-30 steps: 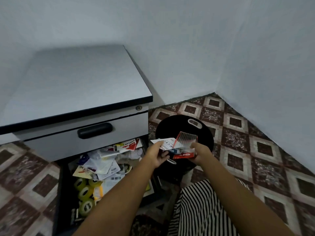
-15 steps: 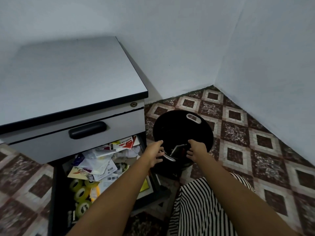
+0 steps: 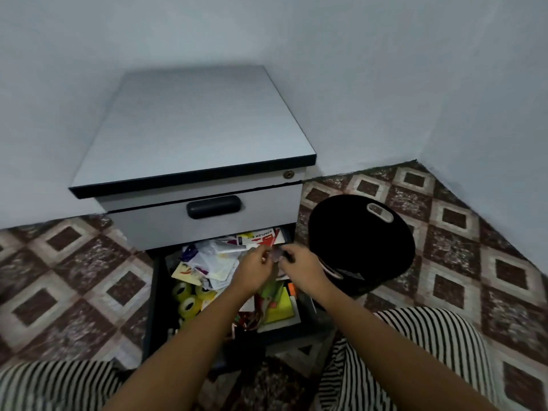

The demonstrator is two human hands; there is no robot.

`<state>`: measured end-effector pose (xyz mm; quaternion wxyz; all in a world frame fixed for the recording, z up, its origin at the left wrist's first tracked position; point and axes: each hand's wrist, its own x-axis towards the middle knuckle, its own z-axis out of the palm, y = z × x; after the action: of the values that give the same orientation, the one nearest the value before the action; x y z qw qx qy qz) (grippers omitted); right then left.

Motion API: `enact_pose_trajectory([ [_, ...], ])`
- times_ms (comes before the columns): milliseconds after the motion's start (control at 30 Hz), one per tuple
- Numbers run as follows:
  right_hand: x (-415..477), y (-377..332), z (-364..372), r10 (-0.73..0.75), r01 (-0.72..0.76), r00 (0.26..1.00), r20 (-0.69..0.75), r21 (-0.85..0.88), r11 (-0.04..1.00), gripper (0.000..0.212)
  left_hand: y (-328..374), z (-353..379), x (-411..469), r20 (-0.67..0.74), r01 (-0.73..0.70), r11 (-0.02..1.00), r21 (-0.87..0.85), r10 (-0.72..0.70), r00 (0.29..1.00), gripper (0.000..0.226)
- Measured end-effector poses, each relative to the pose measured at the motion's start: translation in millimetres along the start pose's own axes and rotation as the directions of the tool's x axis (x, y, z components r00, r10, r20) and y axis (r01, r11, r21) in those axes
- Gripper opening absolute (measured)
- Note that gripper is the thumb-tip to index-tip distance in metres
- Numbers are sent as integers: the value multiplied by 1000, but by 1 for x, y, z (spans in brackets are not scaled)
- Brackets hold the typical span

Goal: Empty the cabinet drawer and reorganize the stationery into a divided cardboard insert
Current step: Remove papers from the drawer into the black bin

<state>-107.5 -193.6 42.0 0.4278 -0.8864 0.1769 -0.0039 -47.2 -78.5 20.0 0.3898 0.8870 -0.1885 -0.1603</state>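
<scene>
One box (image 3: pixel 261 237) reads "STAPLER".

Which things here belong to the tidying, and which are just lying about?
In the job: open drawer, tape rolls, stapler box, left hand and right hand pinching a small item; probably the black bin.
Just there: closed upper drawer, cabinet top, tiled floor.

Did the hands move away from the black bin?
Yes. The left hand and right hand went leftward, off the black bin, to above the open drawer.
</scene>
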Motion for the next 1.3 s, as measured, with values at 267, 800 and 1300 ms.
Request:
enact_pose_trajectory([
  [267, 9, -21, 67, -222, 297, 951, 213, -446, 844, 48, -65, -44, -30, -83, 122, 940, 319, -101, 991, 41],
  [800, 74, -5, 104, -224, 401, 916, 334, -728, 555, 85, -101, -50, 8, -1, -9, 747, 665, 12, 1000, 60],
  [1300, 87, 8, 117, -228, 404, 915, 334, -729, 552, 70, -104, -37, 15, 50, 30, 668, 743, -100, 994, 63],
])
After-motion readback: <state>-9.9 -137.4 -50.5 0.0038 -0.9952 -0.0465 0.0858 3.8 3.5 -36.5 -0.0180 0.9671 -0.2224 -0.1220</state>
